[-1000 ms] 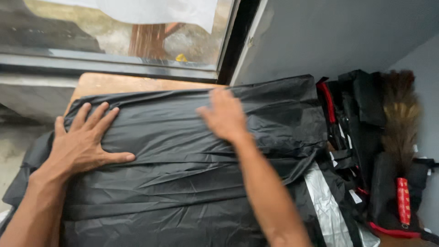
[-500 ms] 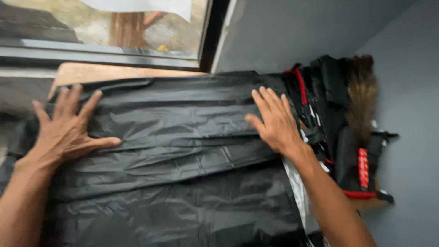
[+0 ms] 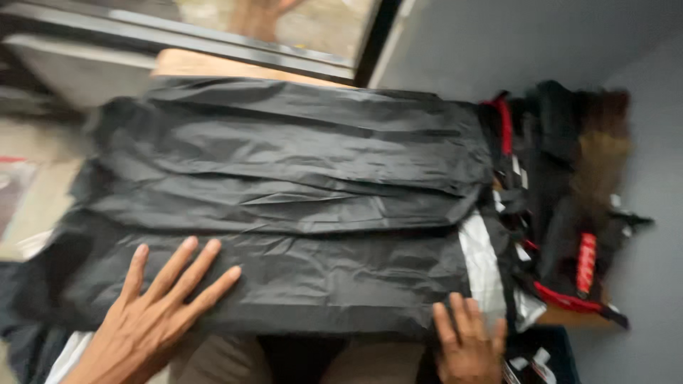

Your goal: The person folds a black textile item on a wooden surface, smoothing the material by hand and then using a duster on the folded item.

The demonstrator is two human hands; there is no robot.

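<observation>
Head view shows a large sheet of black plastic (image 3: pixel 284 206), creased and folded in flat bands, lying across a wooden table (image 3: pixel 213 67) that shows only as a bare strip at its far edge, under a window. The left hand (image 3: pixel 153 320) lies palm down on the sheet's near-left part, fingers spread wide and flat on the plastic; the right hand (image 3: pixel 466 345) rests at the near-right corner of the sheet, fingers together and pointing away from the person, tips on or just at the near edge, though blur makes it hard to tell whether they pinch the edge or merely press it. The work in hand looks like flattening the sheet, and it would go best with both palms kept flat and drawn outward toward the left and right edges, so trapped air and the long creases run out rather than bunching. The thin film will likely slide and lift easily, so firm, even pressure seems wise. The sheet's long axis runs left to right along the table, parallel to the window edge, with its folds running the same way. At the table's right edge a silvery sheet (image 3: pixel 484 270) peeks from under the plastic, beside a heap of black and red gear (image 3: pixel 562 213).
</observation>
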